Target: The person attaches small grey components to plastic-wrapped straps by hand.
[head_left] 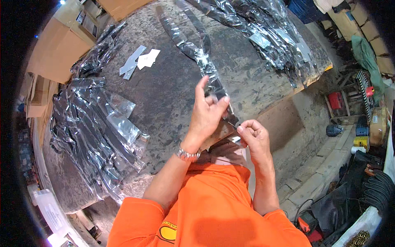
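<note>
A long dark strip in a clear plastic sleeve (pixel 201 55) runs down the table toward me. My left hand (pixel 205 117) is at its near part, thumb across the sleeve and index finger stretched along it; the other fingers are partly hidden and slightly blurred. My right hand (pixel 256 138) is closed in a pinch at the sleeve's near end. Between its thumb and fingertips is a small thin dark piece (pixel 235 124), too small to name. At the left lies a pile of similar sleeved dark strips (pixel 96 127), and another sleeved pile (pixel 273 39) lies at the far right.
White and grey paper cards (pixel 148 59) lie on the worn dark table (pixel 173 111). Cardboard boxes (pixel 57 49) stand at the far left. Beyond the table's right edge are a red item on a stool (pixel 335 101), a yellow box (pixel 361 143) and a coil of black cable (pixel 378 191).
</note>
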A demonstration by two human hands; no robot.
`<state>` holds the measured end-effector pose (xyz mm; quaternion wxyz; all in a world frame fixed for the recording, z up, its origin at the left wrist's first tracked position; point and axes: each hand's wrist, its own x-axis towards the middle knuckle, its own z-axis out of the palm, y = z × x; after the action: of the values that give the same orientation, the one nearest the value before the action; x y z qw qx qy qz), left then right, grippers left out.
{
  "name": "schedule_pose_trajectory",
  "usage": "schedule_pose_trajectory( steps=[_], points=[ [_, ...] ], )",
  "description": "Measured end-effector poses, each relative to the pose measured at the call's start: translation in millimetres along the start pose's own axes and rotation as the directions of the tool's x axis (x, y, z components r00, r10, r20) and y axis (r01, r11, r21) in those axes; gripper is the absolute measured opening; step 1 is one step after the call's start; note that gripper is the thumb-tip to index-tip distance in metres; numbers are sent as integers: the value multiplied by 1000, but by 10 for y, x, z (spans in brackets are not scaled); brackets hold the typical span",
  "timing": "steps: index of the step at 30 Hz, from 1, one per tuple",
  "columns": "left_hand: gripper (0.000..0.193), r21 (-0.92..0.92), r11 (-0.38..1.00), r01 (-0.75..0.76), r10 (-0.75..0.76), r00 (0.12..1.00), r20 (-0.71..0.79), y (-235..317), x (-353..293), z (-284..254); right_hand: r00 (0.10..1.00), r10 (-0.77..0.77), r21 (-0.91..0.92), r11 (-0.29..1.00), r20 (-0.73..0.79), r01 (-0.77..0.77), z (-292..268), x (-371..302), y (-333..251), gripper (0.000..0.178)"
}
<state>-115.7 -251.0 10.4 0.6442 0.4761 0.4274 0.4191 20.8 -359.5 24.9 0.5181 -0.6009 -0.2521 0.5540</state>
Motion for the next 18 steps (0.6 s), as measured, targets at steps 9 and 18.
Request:
schedule_pose_trajectory(
  steps=[9,18],
  points=[
    [45,-52,993,110,-107,992,61,43,293,-128,999,-31,-105,994,30,34,-218,-155,158,11],
    [46,-87,988,126,-122,991,49,64,229,-139,984,-174,170,971,23,168,-159,45,1,8]
  ],
)
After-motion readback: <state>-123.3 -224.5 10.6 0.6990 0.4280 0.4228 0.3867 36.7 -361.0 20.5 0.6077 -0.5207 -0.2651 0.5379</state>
